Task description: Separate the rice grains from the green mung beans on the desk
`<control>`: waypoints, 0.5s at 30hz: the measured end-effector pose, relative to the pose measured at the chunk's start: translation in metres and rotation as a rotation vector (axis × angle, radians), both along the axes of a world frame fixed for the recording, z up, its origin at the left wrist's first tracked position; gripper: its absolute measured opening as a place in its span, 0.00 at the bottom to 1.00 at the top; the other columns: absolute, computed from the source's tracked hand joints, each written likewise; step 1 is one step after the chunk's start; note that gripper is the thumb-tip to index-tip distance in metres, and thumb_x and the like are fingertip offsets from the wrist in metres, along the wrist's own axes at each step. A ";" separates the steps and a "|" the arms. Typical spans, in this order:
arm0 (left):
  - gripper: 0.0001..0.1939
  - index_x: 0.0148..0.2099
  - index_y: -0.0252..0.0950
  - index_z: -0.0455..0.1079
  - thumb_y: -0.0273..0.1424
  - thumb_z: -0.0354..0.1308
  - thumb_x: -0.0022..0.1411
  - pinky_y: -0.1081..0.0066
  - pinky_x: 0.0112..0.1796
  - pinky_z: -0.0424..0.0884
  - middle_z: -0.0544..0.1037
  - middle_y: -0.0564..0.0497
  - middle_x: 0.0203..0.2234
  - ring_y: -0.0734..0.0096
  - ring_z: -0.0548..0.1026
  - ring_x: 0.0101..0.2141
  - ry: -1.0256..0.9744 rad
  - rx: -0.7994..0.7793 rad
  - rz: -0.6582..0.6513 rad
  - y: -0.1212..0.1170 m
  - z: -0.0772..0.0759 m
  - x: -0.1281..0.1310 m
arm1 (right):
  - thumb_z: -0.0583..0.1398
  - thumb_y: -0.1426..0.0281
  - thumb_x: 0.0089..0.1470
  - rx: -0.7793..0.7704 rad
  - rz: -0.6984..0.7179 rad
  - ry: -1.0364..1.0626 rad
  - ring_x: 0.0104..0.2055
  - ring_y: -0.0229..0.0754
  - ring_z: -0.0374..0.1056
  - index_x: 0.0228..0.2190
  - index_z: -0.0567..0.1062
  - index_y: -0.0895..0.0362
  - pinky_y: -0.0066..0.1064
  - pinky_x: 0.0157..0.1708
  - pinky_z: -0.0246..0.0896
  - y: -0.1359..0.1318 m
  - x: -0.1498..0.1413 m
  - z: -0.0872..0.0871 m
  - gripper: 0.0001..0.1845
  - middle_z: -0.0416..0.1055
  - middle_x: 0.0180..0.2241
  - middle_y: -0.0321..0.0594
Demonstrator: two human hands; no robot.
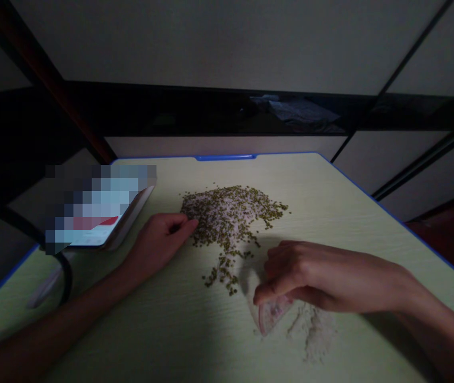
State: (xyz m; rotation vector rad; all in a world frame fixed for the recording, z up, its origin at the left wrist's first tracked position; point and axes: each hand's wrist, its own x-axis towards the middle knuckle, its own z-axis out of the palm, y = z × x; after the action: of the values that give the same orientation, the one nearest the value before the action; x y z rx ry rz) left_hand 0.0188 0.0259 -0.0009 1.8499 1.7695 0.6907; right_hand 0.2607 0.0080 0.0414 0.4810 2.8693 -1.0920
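Left hand (165, 234) at left edge of the green-and-pale grain pile (230, 213) on the table (150, 330), can't tell if thumb and finger pinch anything; right hand (306, 271) over a clear pinkish container (269, 317), hold hidden. A dragged wrist or bumped container could scatter the loose pale grains (318, 335) beside it.

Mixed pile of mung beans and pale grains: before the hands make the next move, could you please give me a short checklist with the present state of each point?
1. Left hand at the mixed pile: ok, fingertips are at its left edge.
2. Right hand gripping the clear plastic item: cannot tell, the hand hides part of it.
3. Mixed pile compact: not ok, a tail trails toward the person.
4. Smaller pale scatter apart from the mixed pile: ok, it lies near the right hand.
5. Device with lit screen clear of the mixed pile: ok, it sits at the left.
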 end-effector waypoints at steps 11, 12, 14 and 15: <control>0.18 0.15 0.36 0.51 0.38 0.47 0.52 0.75 0.20 0.50 0.52 0.60 0.11 0.80 0.54 0.16 -0.002 -0.018 0.011 0.000 -0.001 0.000 | 0.52 0.79 0.52 0.114 -0.372 0.080 0.30 0.36 0.64 0.45 0.67 0.60 0.27 0.29 0.57 0.009 0.005 -0.012 0.18 0.70 0.30 0.39; 0.18 0.15 0.36 0.51 0.37 0.47 0.52 0.75 0.20 0.50 0.52 0.60 0.11 0.80 0.54 0.16 -0.001 -0.016 0.011 0.000 -0.001 0.000 | 0.53 0.79 0.51 0.130 -0.398 0.096 0.29 0.35 0.63 0.44 0.67 0.60 0.27 0.28 0.57 0.009 0.005 -0.013 0.16 0.69 0.29 0.38; 0.18 0.15 0.36 0.51 0.37 0.47 0.52 0.75 0.20 0.50 0.52 0.60 0.11 0.80 0.54 0.16 0.002 -0.008 0.010 0.000 -0.001 0.000 | 0.53 0.79 0.51 0.159 -0.396 0.130 0.29 0.35 0.64 0.39 0.70 0.60 0.27 0.28 0.56 0.009 0.004 -0.014 0.13 0.70 0.29 0.38; 0.18 0.15 0.36 0.51 0.37 0.47 0.52 0.75 0.20 0.50 0.52 0.60 0.11 0.80 0.54 0.16 0.003 -0.004 0.009 0.000 -0.001 -0.001 | 0.53 0.78 0.52 0.178 -0.382 0.147 0.31 0.36 0.64 0.38 0.71 0.60 0.28 0.30 0.57 0.009 0.003 -0.014 0.12 0.70 0.30 0.39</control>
State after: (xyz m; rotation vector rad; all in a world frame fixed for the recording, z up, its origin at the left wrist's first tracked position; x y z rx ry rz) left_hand 0.0183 0.0257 -0.0015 1.8417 1.7811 0.6878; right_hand 0.2634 0.0174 0.0273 1.0359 3.1013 -0.9468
